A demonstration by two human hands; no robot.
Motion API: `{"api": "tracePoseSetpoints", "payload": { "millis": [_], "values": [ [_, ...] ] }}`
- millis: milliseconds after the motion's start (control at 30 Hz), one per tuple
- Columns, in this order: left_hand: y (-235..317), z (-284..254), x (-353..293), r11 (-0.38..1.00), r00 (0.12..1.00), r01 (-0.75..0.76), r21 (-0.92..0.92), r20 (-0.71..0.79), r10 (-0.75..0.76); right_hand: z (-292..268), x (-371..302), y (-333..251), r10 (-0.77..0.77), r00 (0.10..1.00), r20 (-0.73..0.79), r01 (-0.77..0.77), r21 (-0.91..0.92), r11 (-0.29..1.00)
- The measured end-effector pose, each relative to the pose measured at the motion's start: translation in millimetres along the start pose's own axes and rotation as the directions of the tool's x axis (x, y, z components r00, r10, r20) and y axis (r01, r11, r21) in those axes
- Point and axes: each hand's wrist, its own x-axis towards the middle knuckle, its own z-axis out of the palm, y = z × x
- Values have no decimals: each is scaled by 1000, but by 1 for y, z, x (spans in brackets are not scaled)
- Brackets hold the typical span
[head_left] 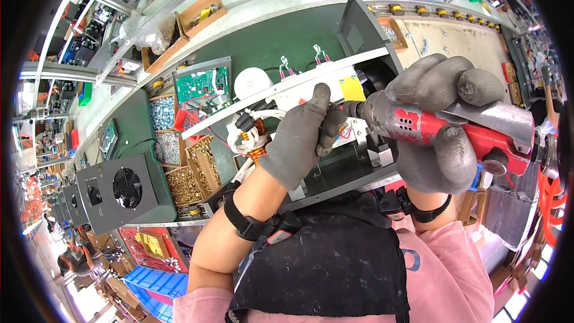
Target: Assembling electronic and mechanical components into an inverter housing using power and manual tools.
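My right hand (431,87), in a grey glove, grips a red and silver air screwdriver (411,124) held sideways, its dark chuck pointing left. My left hand (296,137), also gloved, is at the tool's tip with its fingers curled in; what they pinch is hidden. Both are over an open dark metal equipment case (353,184). Inside the case are a white panel with a yellow label (351,88), a copper-wound coil (260,128) with white wires, and a white round part (252,82). A green circuit board (202,85) sits at its left end.
Divided bins of brass screws (184,186) and silver screws (167,147) stand left of the case. Farther left is a dark panel with a fan (127,187). Cardboard trays (200,15) lie beyond the green mat (263,39). An orange coiled hose (551,203) hangs at right.
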Motion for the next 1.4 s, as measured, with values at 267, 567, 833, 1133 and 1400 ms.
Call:
{"api": "tracePoseSetpoints", "payload": {
  "millis": [267, 567, 833, 1133, 1400],
  "values": [
    [5, -6, 4, 992, 994, 108, 60, -34, -106, -34, -9, 24, 206, 952, -225, -253, -206, 945],
    [7, -7, 7, 987, 988, 149, 56, -38, -147, -39, -11, 48, 144, 982, -123, -167, -198, 966],
    [-9, -18, 5, 965, 989, -8, -261, 141, 46, -37, -7, 52, 201, 977, -77, -213, -221, 952],
    [-5, -21, 0, 958, 985, -9, -286, 160, 57, -34, -8, 52, 184, 982, -30, -182, -370, 911],
    [-1, -23, -4, 959, 978, -20, -283, 194, 77, -37, -6, 53, 262, 964, -44, -265, -238, 935]
  ]
}}
